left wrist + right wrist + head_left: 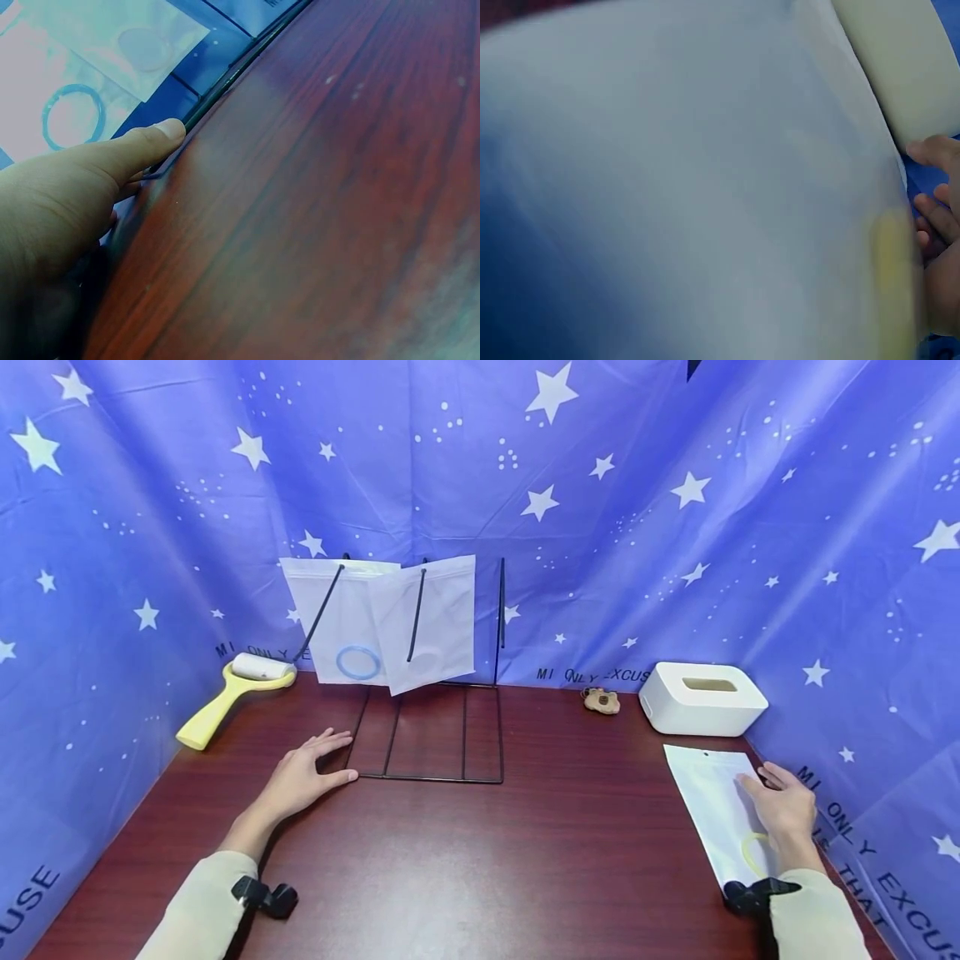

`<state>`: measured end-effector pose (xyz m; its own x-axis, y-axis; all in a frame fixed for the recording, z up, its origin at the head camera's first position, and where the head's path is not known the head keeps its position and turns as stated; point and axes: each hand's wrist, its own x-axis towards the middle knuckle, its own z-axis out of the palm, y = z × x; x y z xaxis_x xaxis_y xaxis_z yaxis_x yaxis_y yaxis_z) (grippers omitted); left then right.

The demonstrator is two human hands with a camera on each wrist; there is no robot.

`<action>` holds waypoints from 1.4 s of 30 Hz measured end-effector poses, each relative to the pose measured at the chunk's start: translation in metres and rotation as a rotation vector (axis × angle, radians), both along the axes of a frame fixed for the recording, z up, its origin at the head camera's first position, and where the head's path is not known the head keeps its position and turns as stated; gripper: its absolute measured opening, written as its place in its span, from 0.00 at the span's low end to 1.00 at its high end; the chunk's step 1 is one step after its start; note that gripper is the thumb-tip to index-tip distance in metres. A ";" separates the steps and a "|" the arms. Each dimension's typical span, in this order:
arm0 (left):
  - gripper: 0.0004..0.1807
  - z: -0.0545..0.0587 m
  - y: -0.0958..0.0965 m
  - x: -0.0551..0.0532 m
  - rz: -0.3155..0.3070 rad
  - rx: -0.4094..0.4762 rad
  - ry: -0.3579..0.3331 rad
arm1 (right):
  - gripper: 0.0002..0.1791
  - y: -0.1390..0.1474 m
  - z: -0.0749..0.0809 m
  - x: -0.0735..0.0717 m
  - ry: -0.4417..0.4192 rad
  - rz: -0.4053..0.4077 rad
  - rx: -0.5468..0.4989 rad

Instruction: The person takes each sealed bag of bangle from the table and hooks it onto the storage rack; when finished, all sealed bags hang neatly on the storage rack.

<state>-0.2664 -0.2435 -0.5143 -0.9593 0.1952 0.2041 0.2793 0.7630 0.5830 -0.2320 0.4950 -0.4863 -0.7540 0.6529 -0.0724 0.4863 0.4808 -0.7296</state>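
A blue starred curtain (480,485) stands behind a dark red wooden table (540,868). Two pale sleeves reach in from the near edge, the left (198,906) slanting inward and forward, the right (817,918) pointing forward along the table's right side. The black wire rack (427,778) stands left of centre, two white bags, one on the left (348,610) and one on the right (447,618), hanging overlapped from its prongs. A third white bag (708,802) lies at the right, its near end by the right wrist, in front of a white tissue box (697,714).

The left hand (303,772) rests low at the rack's near left corner, thumb and fingers extended with a clear gap between them, the thumb tip at the wire. The right hand (787,814) lies along the third bag's right edge, thumb stretched forward over it and set apart from the loosely bent fingers; whether the fingertips press the bag cannot be told. Each wrist carries a black mount. A yellow ring (745,852) shows on the third bag, near that wrist.
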 end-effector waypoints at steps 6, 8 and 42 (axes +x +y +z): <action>0.38 0.000 0.000 0.000 0.003 -0.006 0.002 | 0.45 -0.004 -0.001 -0.004 -0.068 0.104 0.138; 0.38 0.000 0.000 0.000 0.001 -0.008 0.006 | 0.46 -0.005 -0.001 -0.005 -0.101 0.119 0.146; 0.38 0.003 0.001 0.002 0.001 0.000 -0.001 | 0.28 -0.011 -0.003 -0.015 0.059 -0.165 -0.100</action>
<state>-0.2647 -0.2430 -0.5113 -0.9597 0.1945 0.2030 0.2780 0.7630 0.5836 -0.2469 0.4839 -0.4890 -0.6422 0.7597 -0.1020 0.5074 0.3216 -0.7995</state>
